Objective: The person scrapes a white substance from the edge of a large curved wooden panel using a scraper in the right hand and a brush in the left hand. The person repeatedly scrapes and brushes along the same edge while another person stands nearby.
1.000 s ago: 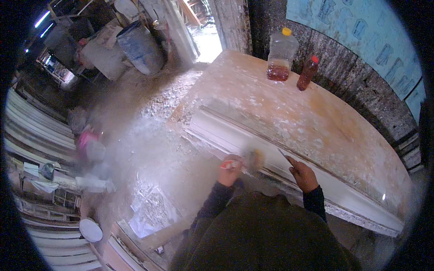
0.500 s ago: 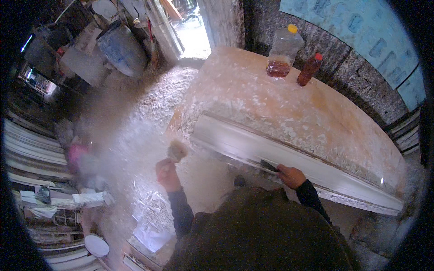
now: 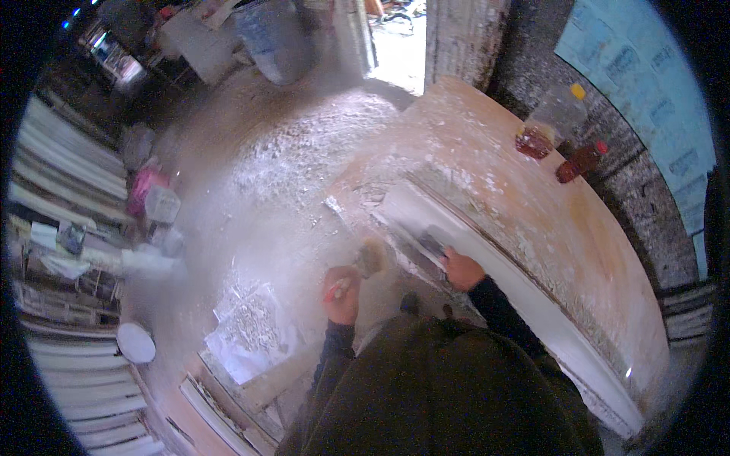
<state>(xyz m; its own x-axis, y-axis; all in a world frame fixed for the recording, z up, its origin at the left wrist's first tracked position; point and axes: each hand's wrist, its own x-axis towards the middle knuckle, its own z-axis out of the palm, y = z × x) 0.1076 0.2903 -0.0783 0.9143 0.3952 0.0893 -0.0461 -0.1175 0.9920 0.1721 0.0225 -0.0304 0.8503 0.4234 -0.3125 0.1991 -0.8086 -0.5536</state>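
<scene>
Dim, dusty workshop, pale powder all over the floor (image 3: 289, 163), bright light pouring in through a doorway (image 3: 399, 45) at the back. From the far left: long pale strips (image 3: 72, 152) stacked side by side, probably lined up that way to save space. Then a round white disc (image 3: 136, 343) and some pink thing (image 3: 148, 186), too blurry to identify. Next over, a whitish sheet (image 3: 243, 368) on the floor with a heap of scraps on top, maybe put down to catch mess. Blue barrel (image 3: 277, 42) way up at the back, out of the way by the looks of it.

Now the left grip (image 3: 342, 295): wrapped around a brush (image 3: 370, 257), kinda blurred, bristles up in the air just off the near side of the desk (image 3: 563, 220). Probably held clear to leave room for the other arm. Right grip (image 3: 464, 270): clenched on a dark flat scraper (image 3: 432, 242), angled at the left stretch of a long white moulding (image 3: 502, 270). Touching or just above? Can't tell. Moulding laid lengthwise along the desk's near edge, presumably for easy reach.

Farther right, a clear jug (image 3: 559, 118) and a smaller red bottle (image 3: 582, 162) at the far edge, likely pushed back to avoid getting knocked. Blue sheet (image 3: 631, 61) up on the wall (image 3: 631, 175) behind.
</scene>
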